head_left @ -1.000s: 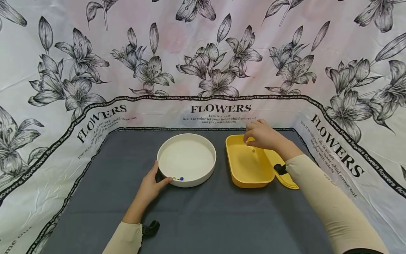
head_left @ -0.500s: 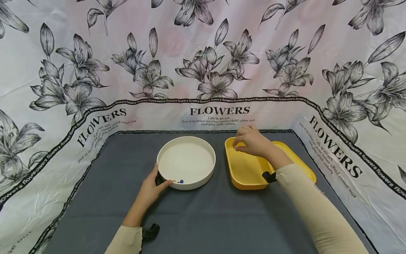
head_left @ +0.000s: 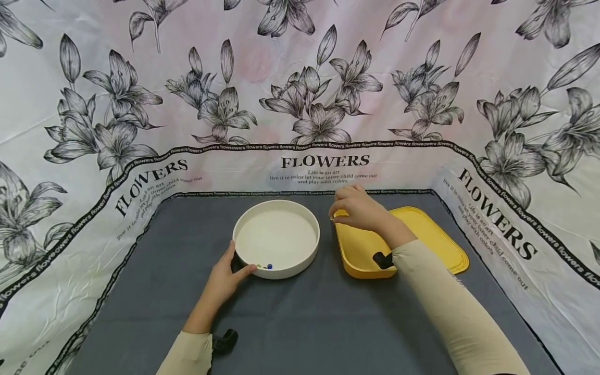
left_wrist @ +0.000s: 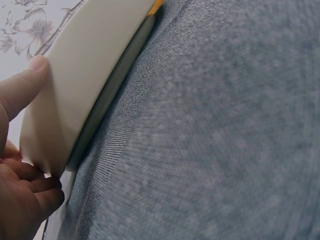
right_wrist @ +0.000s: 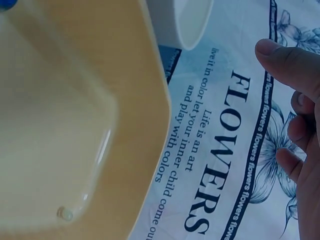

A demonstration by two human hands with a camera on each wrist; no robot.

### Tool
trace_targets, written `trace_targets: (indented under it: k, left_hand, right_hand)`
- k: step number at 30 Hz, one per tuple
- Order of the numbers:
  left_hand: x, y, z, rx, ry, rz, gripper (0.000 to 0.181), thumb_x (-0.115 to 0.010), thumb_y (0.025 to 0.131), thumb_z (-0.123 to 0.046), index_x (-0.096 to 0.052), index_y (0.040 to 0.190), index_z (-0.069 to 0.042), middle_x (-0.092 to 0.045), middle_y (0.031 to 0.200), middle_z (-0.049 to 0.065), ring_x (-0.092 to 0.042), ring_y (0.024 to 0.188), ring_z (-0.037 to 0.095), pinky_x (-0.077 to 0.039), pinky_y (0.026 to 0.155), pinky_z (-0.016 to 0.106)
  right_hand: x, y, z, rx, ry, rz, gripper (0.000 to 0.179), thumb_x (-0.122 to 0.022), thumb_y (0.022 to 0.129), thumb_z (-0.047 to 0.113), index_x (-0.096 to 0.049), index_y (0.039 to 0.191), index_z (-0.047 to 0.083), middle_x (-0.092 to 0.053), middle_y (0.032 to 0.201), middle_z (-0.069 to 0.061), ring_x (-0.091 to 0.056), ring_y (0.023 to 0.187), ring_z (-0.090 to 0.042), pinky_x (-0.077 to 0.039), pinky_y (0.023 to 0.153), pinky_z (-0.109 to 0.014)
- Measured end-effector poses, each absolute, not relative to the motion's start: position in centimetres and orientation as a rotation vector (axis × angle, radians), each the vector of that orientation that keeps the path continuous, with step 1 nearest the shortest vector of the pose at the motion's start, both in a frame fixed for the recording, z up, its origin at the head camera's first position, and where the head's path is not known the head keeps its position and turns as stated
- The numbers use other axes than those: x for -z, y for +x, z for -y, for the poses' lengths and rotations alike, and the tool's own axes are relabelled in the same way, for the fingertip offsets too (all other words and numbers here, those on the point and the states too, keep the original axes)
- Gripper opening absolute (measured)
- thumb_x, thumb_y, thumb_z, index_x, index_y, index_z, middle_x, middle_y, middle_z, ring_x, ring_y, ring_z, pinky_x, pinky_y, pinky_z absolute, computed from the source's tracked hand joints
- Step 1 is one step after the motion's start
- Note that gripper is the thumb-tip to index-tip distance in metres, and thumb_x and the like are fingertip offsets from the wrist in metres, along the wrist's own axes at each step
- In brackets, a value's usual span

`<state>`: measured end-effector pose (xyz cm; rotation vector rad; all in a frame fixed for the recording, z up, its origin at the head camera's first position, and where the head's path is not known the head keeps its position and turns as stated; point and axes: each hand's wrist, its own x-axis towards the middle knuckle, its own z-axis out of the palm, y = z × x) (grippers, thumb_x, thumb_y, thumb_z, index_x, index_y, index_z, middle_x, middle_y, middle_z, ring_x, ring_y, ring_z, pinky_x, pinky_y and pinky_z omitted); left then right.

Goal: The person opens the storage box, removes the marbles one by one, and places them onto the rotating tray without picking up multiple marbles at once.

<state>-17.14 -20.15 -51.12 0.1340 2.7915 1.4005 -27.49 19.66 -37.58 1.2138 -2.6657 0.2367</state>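
Observation:
My left hand (head_left: 222,279) grips the near-left rim of a round white dish (head_left: 276,234), thumb over the edge and fingers against the outer wall. Inside, by the thumb, lie a blue marble (head_left: 269,266) and small yellowish ones. The right hand (head_left: 358,209) is above the left far corner of a yellow rectangular tub (head_left: 363,247). Its thumb and fingertips pinch something tiny and pale, probably a marble, mostly hidden. In the right wrist view, a clear marble (right_wrist: 64,213) lies in the tub and a blue marble (right_wrist: 7,4) shows at the corner.
A yellow lid (head_left: 433,237) lies right of the tub, partly behind the right forearm. Grey cloth (head_left: 290,323) covers the table. A white flower-printed sheet (head_left: 323,120) rises behind and at both sides. A narrow gap separates dish and tub.
My right hand has moved left across the tub, from its right half to the left rim, uncovering more of the lid. The left hand keeps its hold on the dish.

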Motion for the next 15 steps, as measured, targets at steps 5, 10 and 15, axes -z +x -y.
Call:
trace_targets:
  k: [5,10,15]
  left_hand:
    - [51.1,-17.2,20.2,-1.390,0.141,-2.805,0.116,-0.076,0.086,-0.058,-0.010,0.165,-0.004,-0.015,0.170,0.020,-0.020,0.155,0.039,-0.026,0.121,0.060]
    - [51.2,-17.1,20.3,-1.369,0.140,-2.807,0.117,-0.075,0.086,-0.058,-0.009,0.165,-0.004,-0.014,0.170,0.019,-0.019,0.156,0.039,-0.026,0.122,0.059]
    - [51.0,-17.1,20.2,-1.411,0.146,-2.777,0.116,-0.076,0.087,-0.057,-0.008,0.165,-0.005,-0.013,0.170,0.019,-0.018,0.156,0.038,-0.025,0.122,0.059]
  right_hand:
    - [37.5,-27.9,-18.1,-0.259,1.219,2.665,0.010,-0.084,0.088,0.023,-0.082,0.098,0.022,-0.052,0.089,0.003,-0.042,0.087,-0.018,-0.026,0.080,-0.041]
    - [37.9,-28.3,-16.4,-0.264,1.237,2.677,0.011,-0.084,0.088,0.023,-0.082,0.098,0.024,-0.053,0.092,0.003,-0.043,0.089,-0.018,-0.028,0.082,-0.041]
    - [37.9,-28.7,-15.2,-0.234,1.233,2.691,0.011,-0.084,0.089,0.024,-0.082,0.099,0.027,-0.053,0.092,0.005,-0.045,0.090,-0.018,-0.031,0.083,-0.042]
